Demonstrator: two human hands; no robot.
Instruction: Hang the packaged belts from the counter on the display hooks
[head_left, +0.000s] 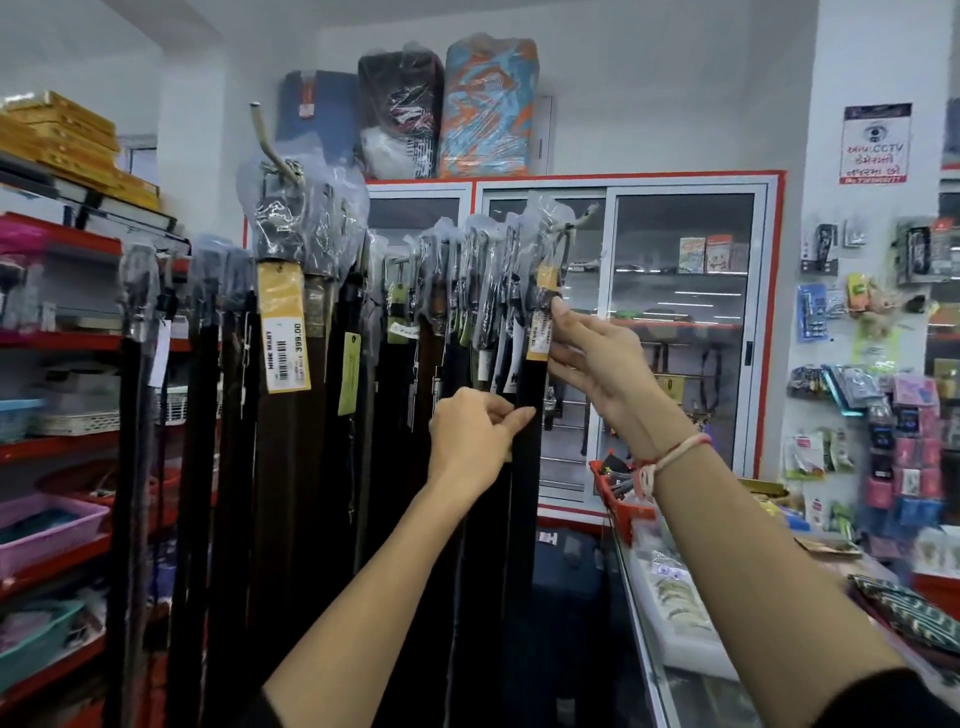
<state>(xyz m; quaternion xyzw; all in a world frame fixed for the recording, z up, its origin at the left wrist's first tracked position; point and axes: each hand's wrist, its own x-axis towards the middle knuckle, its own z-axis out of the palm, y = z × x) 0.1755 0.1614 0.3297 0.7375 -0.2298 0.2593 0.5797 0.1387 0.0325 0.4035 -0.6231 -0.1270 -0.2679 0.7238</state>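
Several packaged dark belts in clear plastic sleeves hang in rows from metal display hooks (576, 221) in front of me. The outermost belt (531, 415) on the right-hand hook is black with a yellow price tag (540, 332). My right hand (597, 358) pinches that belt near the tag, thumb at its upper part. My left hand (475, 441) grips the same belt lower down, fingers curled on its edge. Another bent hook (270, 145) at upper left carries more belts with a large yellow tag (285, 325).
Red shelves (57, 343) with baskets and boxes stand at the left. A glass-door cabinet (680, 332) is behind the belts. A glass counter (675, 623) with a red basket (615, 488) runs along the right, below a wall of small hung goods (883, 415).
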